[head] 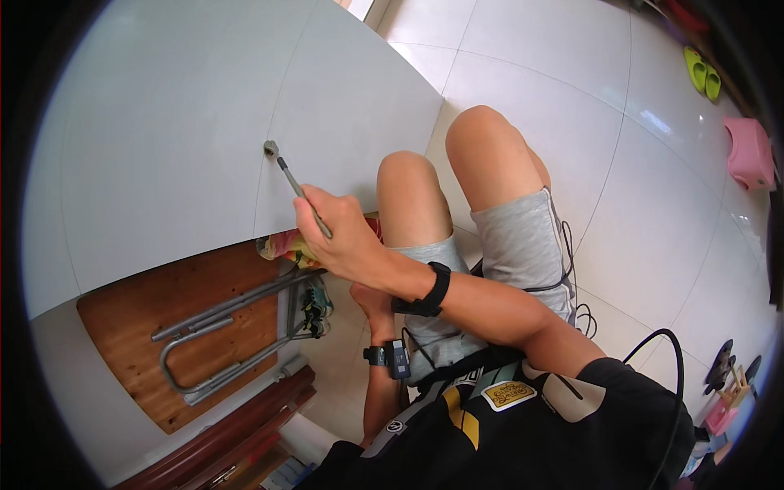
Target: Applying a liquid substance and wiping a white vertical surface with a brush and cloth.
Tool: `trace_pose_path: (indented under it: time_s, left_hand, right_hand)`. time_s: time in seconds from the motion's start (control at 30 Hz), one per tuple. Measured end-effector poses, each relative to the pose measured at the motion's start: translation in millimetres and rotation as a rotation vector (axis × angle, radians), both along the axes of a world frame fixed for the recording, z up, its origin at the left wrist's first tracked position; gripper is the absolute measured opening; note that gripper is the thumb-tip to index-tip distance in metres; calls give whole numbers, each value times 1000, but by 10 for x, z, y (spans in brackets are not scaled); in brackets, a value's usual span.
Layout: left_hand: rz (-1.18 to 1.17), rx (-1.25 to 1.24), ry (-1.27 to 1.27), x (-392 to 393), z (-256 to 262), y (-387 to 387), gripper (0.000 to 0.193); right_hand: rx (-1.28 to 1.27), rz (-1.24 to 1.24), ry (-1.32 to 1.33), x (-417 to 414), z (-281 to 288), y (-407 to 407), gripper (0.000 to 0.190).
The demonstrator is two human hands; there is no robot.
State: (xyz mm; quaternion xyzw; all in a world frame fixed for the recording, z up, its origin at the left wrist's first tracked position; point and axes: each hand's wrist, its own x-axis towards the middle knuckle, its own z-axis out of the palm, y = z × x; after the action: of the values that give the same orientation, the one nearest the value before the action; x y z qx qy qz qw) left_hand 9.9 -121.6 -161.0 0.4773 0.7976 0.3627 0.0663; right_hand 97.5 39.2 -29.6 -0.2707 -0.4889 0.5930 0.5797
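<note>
My right hand (pixel 340 236), coming from the right, is closed around the grey handle of a slim hand tool (pixel 294 182). Its small metallic head lies over a thin seam in a broad white panel (pixel 184 122); whether it touches the panel, I cannot tell. Lower down, partly behind my right forearm, is my left hand (pixel 370 300). Its fingers are mostly hidden, so what it holds cannot be seen. Both wrists carry black straps with small devices.
Below the panel's edge are a wooden board (pixel 214 294) with folded metal legs (pixel 214 367), colourful bags (pixel 285 245) and shoes (pixel 317 309). My bent knees are beside the panel. Black cables run by my shorts. A pink stool (pixel 748 153) and green clogs (pixel 702 73) stand on the tiled floor.
</note>
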Motion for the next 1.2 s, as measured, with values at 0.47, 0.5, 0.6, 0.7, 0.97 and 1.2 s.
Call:
trace_pose_path:
  time_s: [0.47, 0.5, 0.6, 0.7, 0.97, 1.2]
  left_hand:
    - [161, -48, -443, -103, -277, -61, 11]
    - [148, -10, -485, -62, -252, -43, 13]
    - [85, -195, 43, -98, -121, -74, 15]
    - [188, -32, -396, -18, -143, -18, 17]
    - [160, -71, -328, -50, -104, -113, 14]
    - [131, -194, 32, 157, 240, 67, 15]
  right_hand:
    - [-351, 33, -110, 141, -354, 323, 27]
    - [-186, -72, -13, 119, -254, 212, 30]
    - [-69, 85, 170, 144, 235, -6, 30]
    - [-183, -31, 17, 192, -21, 228, 25]
    - [-186, 79, 105, 81, -22, -53, 26]
    - [-201, -38, -205, 90, -243, -205, 35]
